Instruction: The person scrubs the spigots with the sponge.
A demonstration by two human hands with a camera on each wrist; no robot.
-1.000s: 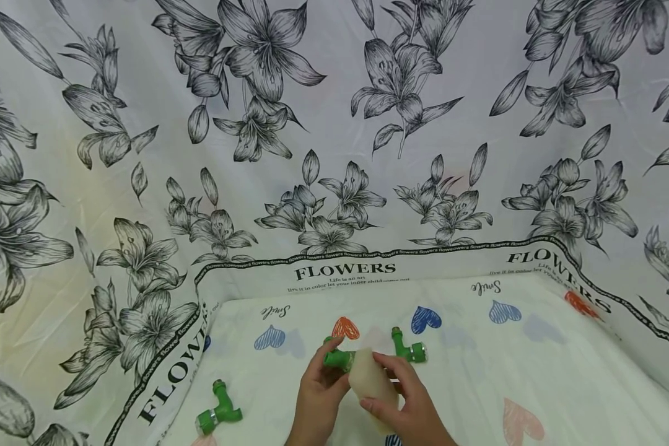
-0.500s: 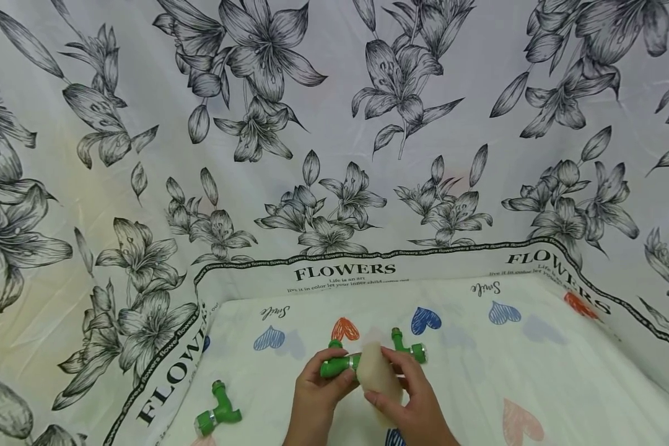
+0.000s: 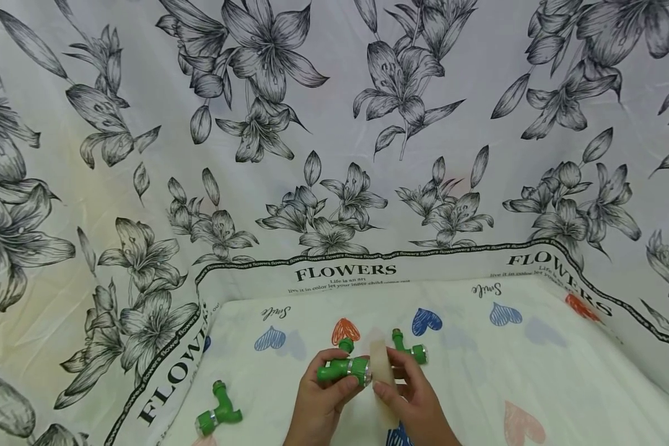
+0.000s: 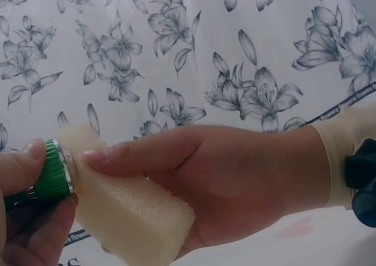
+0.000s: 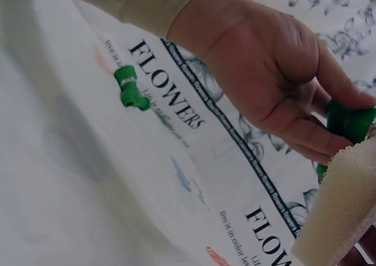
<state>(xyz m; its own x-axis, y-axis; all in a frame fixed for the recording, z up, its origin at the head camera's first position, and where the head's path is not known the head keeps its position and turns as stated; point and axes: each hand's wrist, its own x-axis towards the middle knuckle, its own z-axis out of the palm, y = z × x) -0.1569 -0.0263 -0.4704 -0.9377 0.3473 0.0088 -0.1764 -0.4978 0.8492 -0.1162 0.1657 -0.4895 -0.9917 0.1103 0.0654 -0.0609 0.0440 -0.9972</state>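
Note:
In the head view my left hand (image 3: 322, 399) grips a green plastic tap (image 3: 334, 370), thumb and fingers round its body. The tap's ribbed end with a silver ring points right, and its threaded stub stands up at the back. My right hand (image 3: 418, 393) pinches a pale cream sponge (image 3: 380, 365) between thumb and fingers, seen nearly edge-on. In the left wrist view the sponge (image 4: 135, 213) lies right at the silver-ringed face of the tap (image 4: 56, 172). The right wrist view shows the left hand (image 5: 264, 72) curled round the tap, with the sponge (image 5: 341, 201) before it.
Another green tap (image 3: 408, 348) lies just behind the right hand. A further one (image 3: 218, 410) lies at the front left on the white heart-printed cloth (image 3: 463, 384). Flower-printed curtain (image 3: 334, 204) encloses the back and sides.
The held tap has turned and come slightly nearer, so its silver-ringed end now shows. The sponge has swung from broad side to nearly edge-on and shifted a little right.

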